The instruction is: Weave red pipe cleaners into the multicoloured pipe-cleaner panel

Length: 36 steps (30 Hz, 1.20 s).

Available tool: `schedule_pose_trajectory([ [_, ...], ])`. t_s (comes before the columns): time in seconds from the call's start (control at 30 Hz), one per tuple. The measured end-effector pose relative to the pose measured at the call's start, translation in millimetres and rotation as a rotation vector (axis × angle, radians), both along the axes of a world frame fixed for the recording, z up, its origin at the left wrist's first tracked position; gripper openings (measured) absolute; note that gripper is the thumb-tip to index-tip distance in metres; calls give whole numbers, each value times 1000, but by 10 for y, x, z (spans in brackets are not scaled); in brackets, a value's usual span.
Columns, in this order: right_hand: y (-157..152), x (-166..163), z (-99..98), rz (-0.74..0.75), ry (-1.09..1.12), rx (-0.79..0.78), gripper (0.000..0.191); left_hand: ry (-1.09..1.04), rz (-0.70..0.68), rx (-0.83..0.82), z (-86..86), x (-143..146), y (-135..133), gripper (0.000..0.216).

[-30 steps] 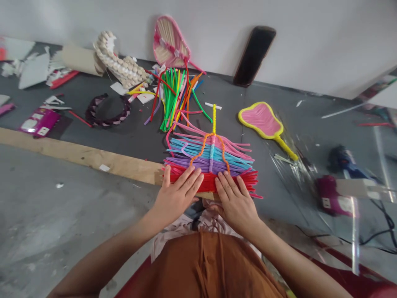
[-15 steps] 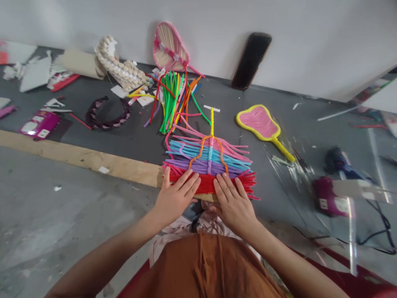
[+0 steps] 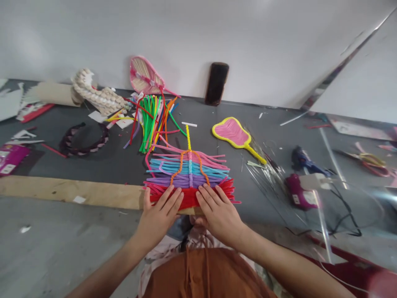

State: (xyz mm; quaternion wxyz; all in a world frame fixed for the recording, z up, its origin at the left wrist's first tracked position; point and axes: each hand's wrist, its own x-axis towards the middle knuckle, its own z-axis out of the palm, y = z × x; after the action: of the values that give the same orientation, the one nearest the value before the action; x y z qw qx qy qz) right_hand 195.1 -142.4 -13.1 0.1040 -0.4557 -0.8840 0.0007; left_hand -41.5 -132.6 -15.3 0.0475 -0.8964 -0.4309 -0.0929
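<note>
Pipe cleaners lie in bands at the table's front edge: pink, light blue (image 3: 173,167), purple (image 3: 180,180) and red (image 3: 190,198) nearest me. A twisted centre stem (image 3: 190,167) crosses the bands, ending at the top in a yellow piece (image 3: 188,138). Two wavy orange pipe cleaners (image 3: 201,163) curve down either side of it. My left hand (image 3: 161,213) rests flat on the left of the red band, fingers spread. On the band's right side my right hand (image 3: 218,211) lies the same way, fingers stretched out. Both thumbs are partly hidden.
Behind lies a bundle of coloured pipe cleaners (image 3: 150,120). A pink fan (image 3: 145,76) and a phone (image 3: 217,83) lean on the wall. To the right are a yellow-edged pink fan (image 3: 232,132), wires (image 3: 269,178), a glue gun (image 3: 307,159) and scissors (image 3: 369,159). A braided headband (image 3: 85,140) sits left.
The camera view has shifted, so the whole scene sits further left and lower, and scissors show at right. Both hands stay flat on the red band, with little visible change.
</note>
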Motion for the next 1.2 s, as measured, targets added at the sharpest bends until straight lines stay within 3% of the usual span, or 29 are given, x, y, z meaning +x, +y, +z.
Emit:
schedule_pose_trajectory([
  [0.3,38,60,-50,18,84,62,49,4,-46,19,61,-91,39,36],
  [0.43,98,111,11,55,93,89,35,27,-133,85,166,-186,89,33],
  [0.6,153,124,113,103,38,140,33,38,-271,191,292,-224,136,28],
  [0.7,174,120,208,120,31,176,31,-20,-286,212,432,-215,208,26],
  [0.83,211,141,380,148,-7,202,38,-70,-262,153,759,-197,392,31],
  [0.97,421,231,674,165,-12,338,37,25,-286,87,1212,-191,663,34],
  [1.1,954,287,1201,141,32,455,33,56,-119,125,1803,-110,966,40],
  [1.2,1371,249,1711,82,35,417,32,12,-79,179,2266,62,1173,57],
])
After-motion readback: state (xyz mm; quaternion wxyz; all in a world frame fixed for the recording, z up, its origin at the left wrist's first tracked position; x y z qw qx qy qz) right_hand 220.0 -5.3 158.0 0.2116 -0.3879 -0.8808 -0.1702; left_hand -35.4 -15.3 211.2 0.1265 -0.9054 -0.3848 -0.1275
